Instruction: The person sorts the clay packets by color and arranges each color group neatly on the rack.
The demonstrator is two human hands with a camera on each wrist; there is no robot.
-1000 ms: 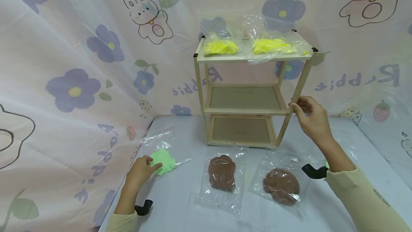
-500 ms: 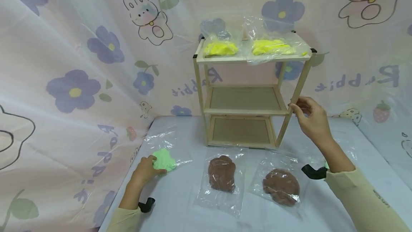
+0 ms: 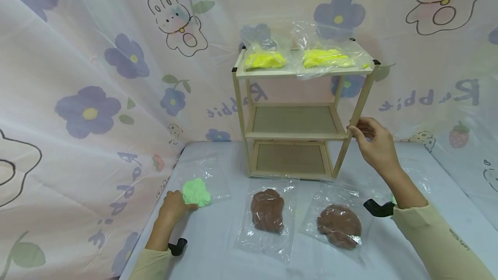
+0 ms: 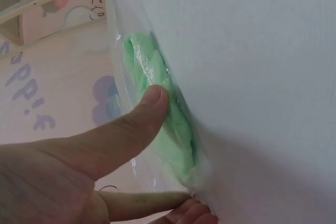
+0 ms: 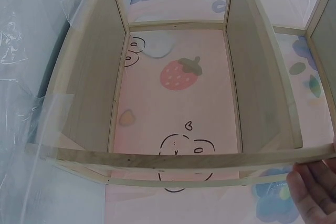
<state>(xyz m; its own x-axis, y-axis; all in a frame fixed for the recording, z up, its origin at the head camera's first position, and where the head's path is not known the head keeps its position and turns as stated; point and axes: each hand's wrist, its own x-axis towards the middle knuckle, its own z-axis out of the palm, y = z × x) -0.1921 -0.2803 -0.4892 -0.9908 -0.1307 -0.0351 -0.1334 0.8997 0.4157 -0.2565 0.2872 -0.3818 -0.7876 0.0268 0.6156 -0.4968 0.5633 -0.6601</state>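
On the left of the table a clear plastic bag of light green clay point(image 3: 196, 192) lies flat. My left hand point(image 3: 173, 208) grips its near left side. In the left wrist view the thumb point(image 4: 153, 98) presses on the green clay through the plastic, while the fingertips point(image 4: 197, 212) reach the bag's edge. Further right, my right hand point(image 3: 376, 145) holds the front right post of a three-level wooden shelf point(image 3: 297, 135), at the height of the middle board. Its fingers point(image 5: 310, 190) also show around that post in the right wrist view.
Two bags of yellow clay point(image 3: 266, 60) lie on the shelf's top board. In front of the shelf lie two bags of brown clay, one left point(image 3: 267, 211) and one right point(image 3: 339, 226). Another clear bag point(image 3: 416, 176) is partly hidden behind the right forearm. A patterned curtain point(image 3: 89, 154) surrounds the table.
My left hand has moved in from the green clay's near left and closed on the bag's edge, and the bag has shifted slightly. The right hand stays on the shelf post.
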